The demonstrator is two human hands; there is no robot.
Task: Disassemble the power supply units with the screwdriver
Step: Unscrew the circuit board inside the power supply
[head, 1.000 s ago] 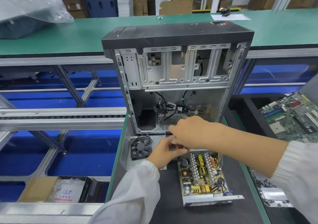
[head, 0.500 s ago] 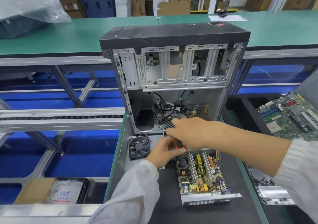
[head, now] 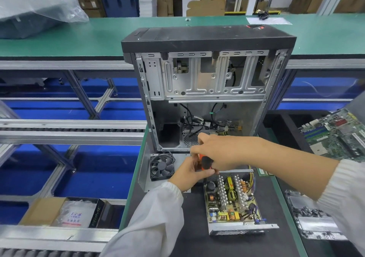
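Note:
An opened power supply unit (head: 231,201) lies on the black mat, its circuit board, heat sinks and coils exposed and its vented metal end facing me. My right hand (head: 219,150) is closed around a screwdriver (head: 205,162) with an orange and black handle, just above the unit's far left corner. My left hand (head: 189,174) sits under it, fingers touching the handle and the corner of the unit. The screwdriver's tip is hidden by my hands.
An empty computer case (head: 207,87) stands open right behind my hands. A black fan (head: 162,167) on a metal cover plate (head: 145,177) lies to the left. Motherboards (head: 335,134) lie to the right, a metal part (head: 310,217) at near right, and a cardboard box (head: 65,213) below left.
Both hands stayed at the far left corner of the power supply. My right hand shifted slightly, and more of the orange and black handle shows now.

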